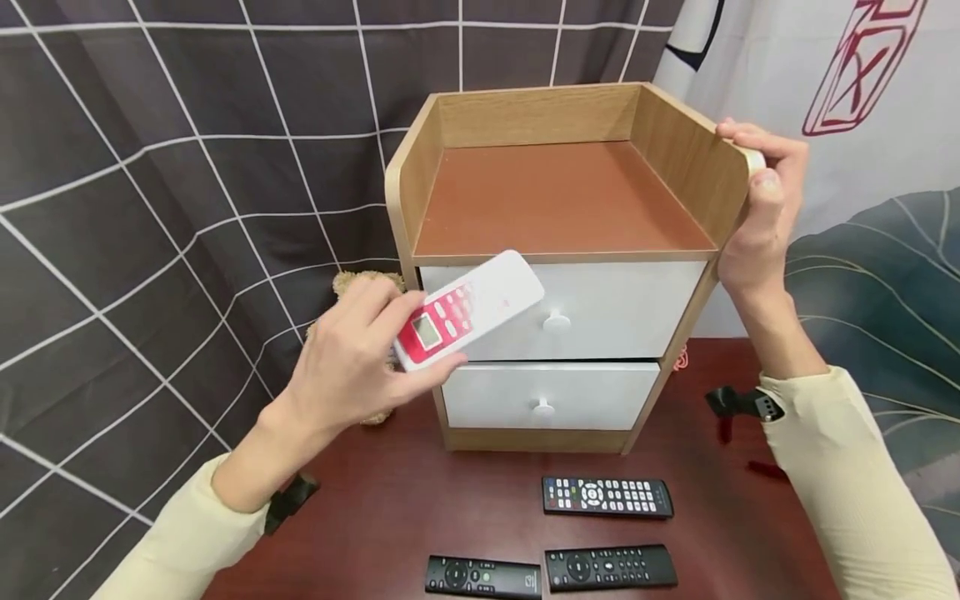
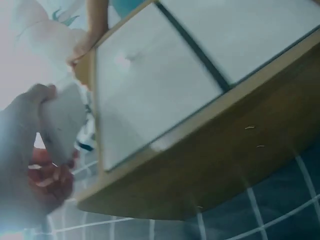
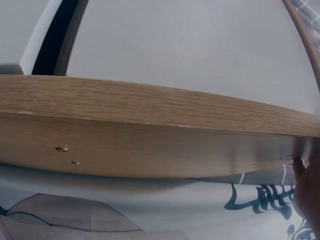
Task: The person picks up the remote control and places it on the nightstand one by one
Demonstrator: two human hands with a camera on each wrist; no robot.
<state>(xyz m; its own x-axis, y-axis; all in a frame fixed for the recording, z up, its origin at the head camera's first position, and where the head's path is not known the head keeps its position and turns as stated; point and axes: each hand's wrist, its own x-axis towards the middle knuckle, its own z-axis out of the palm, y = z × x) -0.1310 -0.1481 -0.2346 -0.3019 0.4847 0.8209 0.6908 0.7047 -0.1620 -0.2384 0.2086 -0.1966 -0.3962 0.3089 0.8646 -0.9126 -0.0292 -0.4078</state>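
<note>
Clamping fingers of L hand (image 1: 352,350) on one end of white remote (image 1: 483,307), in front of upper drawer (image 1: 618,308). Gripping cab side panel (image 1: 686,171) w/ R hand (image 1: 767,208). Risks, prob: drop via one-end hold, bump on shelf front edge (image 1: 637,255) via too-low approach.

The remote control (image 1: 498,298) at mid-frame is white with a pinkish-red panel. The cabinet (image 1: 536,121) shows tan wood grain, a reddish-brown top and white drawer fronts (image 1: 622,308). Dark grey cloth (image 1: 247,92) with a white grid fills the left; white cloth (image 1: 772,50) with red line drawing hangs upper right. Black remotes (image 1: 483,577) with paler buttons dot the dark red-brown bench (image 1: 360,525). Both sleeves (image 1: 836,454) are cream.
</note>
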